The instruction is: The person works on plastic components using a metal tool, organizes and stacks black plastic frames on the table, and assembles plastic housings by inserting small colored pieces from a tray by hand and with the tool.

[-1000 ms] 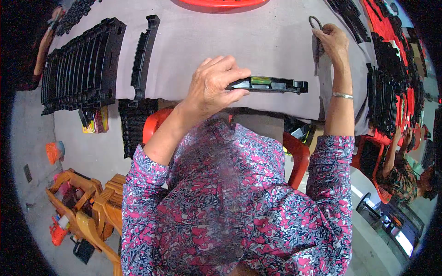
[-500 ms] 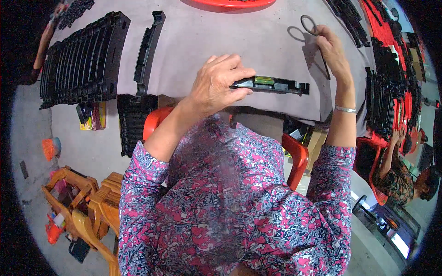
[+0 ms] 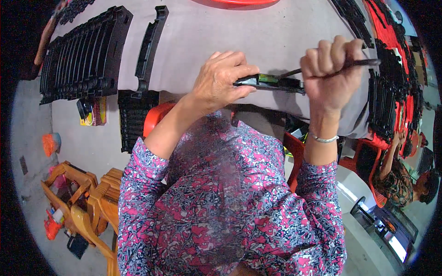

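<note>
My left hand (image 3: 224, 77) pinches the left end of a black spirit level (image 3: 287, 84), held level over the table's near edge. A yellow-green vial (image 3: 268, 78) sits in its slot beside my fingers. In my right hand (image 3: 334, 69), closed in a fist, is a dark metal rod with a ring end (image 3: 368, 62). The rod's thin end reaches left to the level near the vial; whether it touches the vial I cannot tell. My right hand hides the level's right end.
On the table (image 3: 207, 27) at left lies a row of black level bodies (image 3: 85, 55), with a single level body (image 3: 151, 50) beside it. A red basin (image 3: 239, 3) stands at the far edge. More black parts (image 3: 384, 101) line the right side, where another person (image 3: 398, 179) sits.
My right hand has come left and nearer, turning into a fist around the rod, whose thin end now points at the level. My left hand and the level have hardly moved.
</note>
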### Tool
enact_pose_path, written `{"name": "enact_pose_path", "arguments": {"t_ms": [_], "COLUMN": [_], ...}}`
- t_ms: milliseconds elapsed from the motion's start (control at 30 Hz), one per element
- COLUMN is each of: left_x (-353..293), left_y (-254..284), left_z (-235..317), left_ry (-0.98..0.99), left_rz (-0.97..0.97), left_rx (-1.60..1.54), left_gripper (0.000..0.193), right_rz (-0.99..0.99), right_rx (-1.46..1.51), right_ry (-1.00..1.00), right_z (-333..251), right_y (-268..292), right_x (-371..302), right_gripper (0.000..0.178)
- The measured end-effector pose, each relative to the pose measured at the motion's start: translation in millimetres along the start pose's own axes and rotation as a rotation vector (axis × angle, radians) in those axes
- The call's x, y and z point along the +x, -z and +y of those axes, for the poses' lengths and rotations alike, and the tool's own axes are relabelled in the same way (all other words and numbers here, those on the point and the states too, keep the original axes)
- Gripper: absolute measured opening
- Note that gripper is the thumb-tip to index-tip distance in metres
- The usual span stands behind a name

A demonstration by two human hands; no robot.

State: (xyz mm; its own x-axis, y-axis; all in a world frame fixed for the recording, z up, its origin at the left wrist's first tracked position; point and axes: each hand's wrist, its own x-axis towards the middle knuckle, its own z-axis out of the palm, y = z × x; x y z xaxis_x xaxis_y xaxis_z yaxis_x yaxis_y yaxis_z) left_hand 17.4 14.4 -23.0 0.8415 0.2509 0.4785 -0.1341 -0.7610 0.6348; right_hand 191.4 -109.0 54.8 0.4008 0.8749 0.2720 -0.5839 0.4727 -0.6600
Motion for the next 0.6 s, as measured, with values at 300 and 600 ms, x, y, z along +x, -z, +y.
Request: {"name": "enact_pose_path", "arguments": {"t_ms": [300, 600], "left_x": [-3, 2], "left_y": [-2, 1], "left_z": [-5, 0], "left_ry": [-0.037, 0.012], "left_rz": [0.028, -0.019], "left_rx": [-0.019, 0.011], "left_gripper": [0.037, 0.035], "right_rz": [0.008, 0.021], "right_rx": [-0.125, -0.161], "right_ry": [0.045, -0.01], "right_z": [19, 24], "right_y": [-17, -2], "right_x": [-3, -6], "right_gripper": [0.035, 0.035]}}
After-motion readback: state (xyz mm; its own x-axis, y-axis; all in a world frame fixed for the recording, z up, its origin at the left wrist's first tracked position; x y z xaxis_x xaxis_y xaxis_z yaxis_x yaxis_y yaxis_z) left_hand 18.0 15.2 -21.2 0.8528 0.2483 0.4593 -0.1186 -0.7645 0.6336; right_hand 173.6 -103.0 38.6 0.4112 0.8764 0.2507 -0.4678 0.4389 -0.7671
